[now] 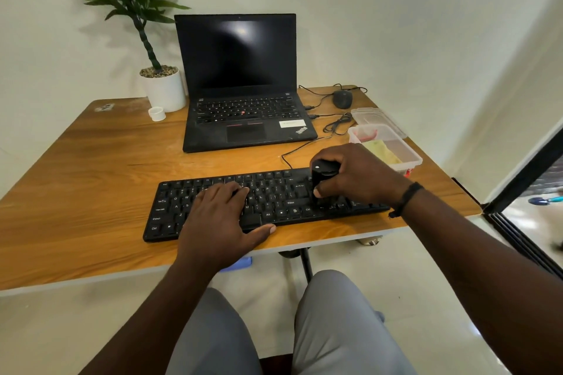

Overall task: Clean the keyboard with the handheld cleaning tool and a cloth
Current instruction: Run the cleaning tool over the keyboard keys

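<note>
Head view: black keyboard (268,201) lies on wooden table (91,167), near front edge. Left hand (219,219) flat on keys at left-centre, fingers spread, thumb out along front edge toward 3 o'clock. Right hand (356,176) clamps around black cleaning tool (323,175), held upright, touching keys at keyboard's right part. Clear box (387,146) with yellow cloth (382,154) at 1 o'clock from tool. Laptop (243,85) open at 12 o'clock, screen dark.

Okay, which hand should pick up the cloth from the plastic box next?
Probably the left hand: it lies flat and empty on the keyboard. The right hand is nearer the plastic box holding the yellow cloth, but its grip is full with the black cleaning tool.
</note>
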